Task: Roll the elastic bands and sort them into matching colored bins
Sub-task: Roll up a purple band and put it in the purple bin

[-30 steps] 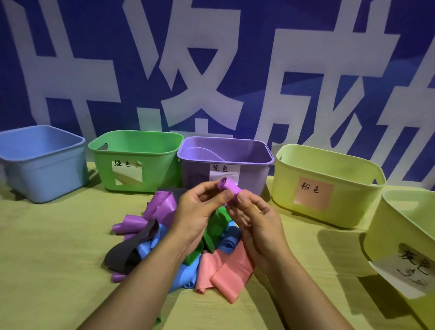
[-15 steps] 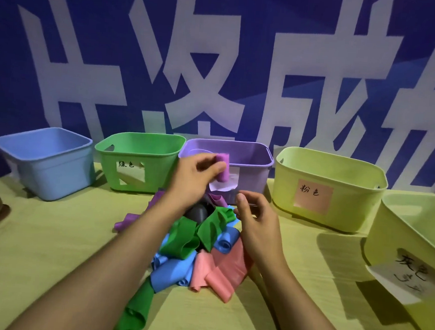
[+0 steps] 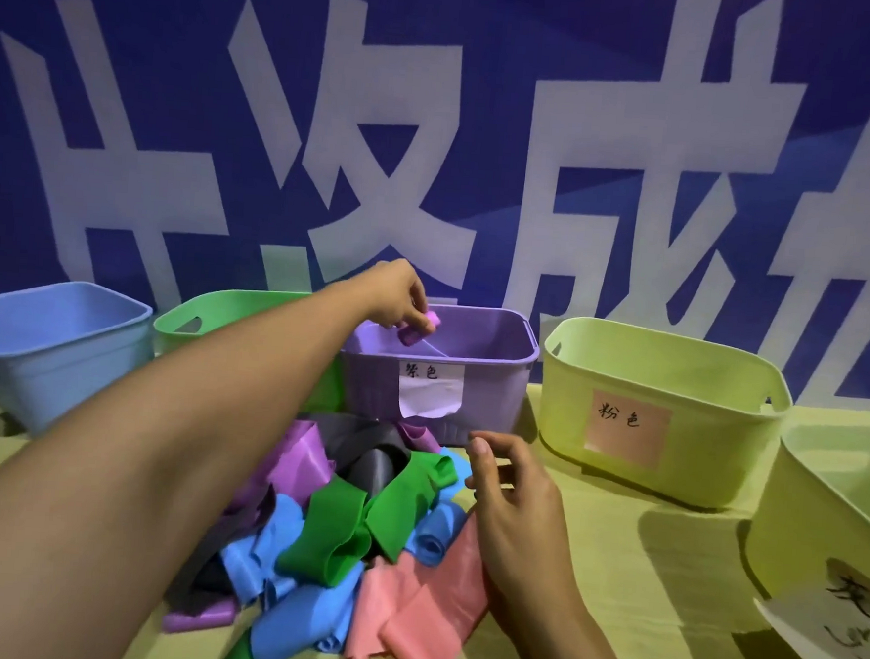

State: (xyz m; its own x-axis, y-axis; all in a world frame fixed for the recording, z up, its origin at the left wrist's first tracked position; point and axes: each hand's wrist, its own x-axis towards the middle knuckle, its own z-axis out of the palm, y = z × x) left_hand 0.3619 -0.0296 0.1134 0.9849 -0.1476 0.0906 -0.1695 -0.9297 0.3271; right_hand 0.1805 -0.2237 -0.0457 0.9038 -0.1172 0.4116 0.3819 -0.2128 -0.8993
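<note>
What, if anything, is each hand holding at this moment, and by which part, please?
The left hand pinches a rolled purple band by its upper side, over the purple bin. The right hand holds nothing, fingers loosely curled beside the pile.

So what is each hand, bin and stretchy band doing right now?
Left hand: over the purple bin, pinching the roll.
Rolled purple elastic band: held above the purple plastic bin, not dropped.
Right hand: fingers loosely curled, holding nothing.
Pile of loose coloured elastic bands: unsorted on the table.
Blue plastic bin: upright.
Green plastic bin: upright.
</note>
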